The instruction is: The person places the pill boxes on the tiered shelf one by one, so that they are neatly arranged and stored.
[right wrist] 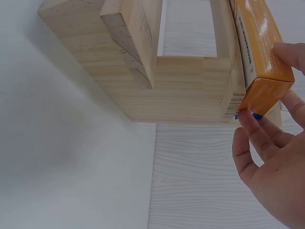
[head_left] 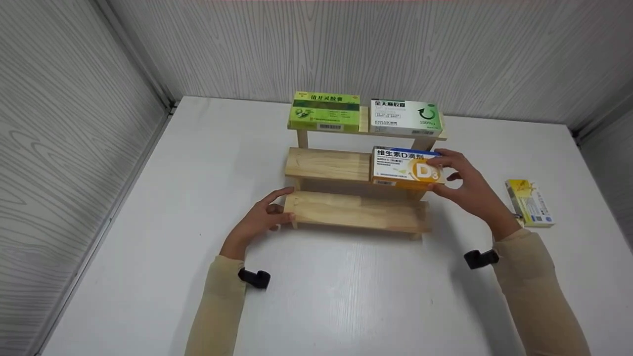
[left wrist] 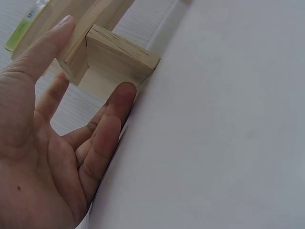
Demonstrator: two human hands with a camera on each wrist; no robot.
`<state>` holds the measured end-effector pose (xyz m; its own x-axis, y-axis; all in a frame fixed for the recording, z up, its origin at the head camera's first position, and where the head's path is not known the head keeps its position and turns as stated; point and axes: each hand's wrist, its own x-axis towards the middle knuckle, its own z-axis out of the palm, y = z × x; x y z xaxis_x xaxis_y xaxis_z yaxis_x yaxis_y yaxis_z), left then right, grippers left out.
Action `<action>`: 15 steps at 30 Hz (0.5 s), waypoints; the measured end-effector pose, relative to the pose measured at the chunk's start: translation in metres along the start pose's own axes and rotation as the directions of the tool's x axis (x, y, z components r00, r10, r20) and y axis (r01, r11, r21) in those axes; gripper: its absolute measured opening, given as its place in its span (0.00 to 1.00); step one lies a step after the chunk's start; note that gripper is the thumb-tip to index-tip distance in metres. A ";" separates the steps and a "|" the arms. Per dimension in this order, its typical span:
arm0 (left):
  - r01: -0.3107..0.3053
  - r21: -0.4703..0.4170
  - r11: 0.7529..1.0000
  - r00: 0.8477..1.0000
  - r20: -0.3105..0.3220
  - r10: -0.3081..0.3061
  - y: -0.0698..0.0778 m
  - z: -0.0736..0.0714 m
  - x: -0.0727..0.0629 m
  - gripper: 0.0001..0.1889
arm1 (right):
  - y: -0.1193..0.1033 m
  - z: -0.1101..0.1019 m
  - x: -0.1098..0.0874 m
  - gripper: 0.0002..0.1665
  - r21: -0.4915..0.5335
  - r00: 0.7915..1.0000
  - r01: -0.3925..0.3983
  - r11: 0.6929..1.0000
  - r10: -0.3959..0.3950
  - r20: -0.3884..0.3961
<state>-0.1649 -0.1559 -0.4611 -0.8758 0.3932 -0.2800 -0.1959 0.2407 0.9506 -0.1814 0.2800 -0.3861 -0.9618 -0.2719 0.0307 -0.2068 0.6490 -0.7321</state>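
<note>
A three-tier wooden display rack (head_left: 346,210) stands on the white table. My left hand (head_left: 260,220) holds the left end of its lowest board, thumb at the front edge and a finger behind, seen close in the left wrist view; the other fingers are beside the leg (left wrist: 121,52). On the right of the middle board lies a white and orange vitamin D drops box (head_left: 395,165). My right hand (head_left: 467,190) grips that box by its right end. In the right wrist view the thumb presses the orange face (right wrist: 262,43), with fingers at the end and far side.
On the top board sit a green medicine box (head_left: 324,112) at the left and a white-green medicine box (head_left: 403,117) at the right. A yellow and white box (head_left: 530,202) lies on the table to the right of the rack. Grey wood-grain panels (head_left: 346,49) enclose the table.
</note>
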 end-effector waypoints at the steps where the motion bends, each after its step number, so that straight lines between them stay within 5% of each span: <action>1: -0.001 0.002 1.000 1.000 -0.001 0.001 0.000 0.000 0.000 0.36 | 0.000 0.000 0.000 0.29 0.005 1.000 -0.004 1.000 0.004 0.001; 12: 0.013 -0.005 1.000 1.000 -0.004 -0.013 0.002 0.001 -0.002 0.36 | 0.000 -0.002 0.003 0.31 0.018 0.998 -0.045 0.999 0.044 0.038; 15: 0.002 0.012 1.000 1.000 -0.013 -0.002 -0.010 0.000 0.005 0.36 | -0.002 -0.003 0.003 0.33 0.009 0.998 -0.053 0.999 0.053 0.041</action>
<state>-0.1673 -0.1566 -0.4717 -0.8813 0.3809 -0.2796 -0.1922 0.2516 0.9486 -0.1844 0.2806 -0.3823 -0.9632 -0.2662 -0.0363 -0.1534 0.6560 -0.7390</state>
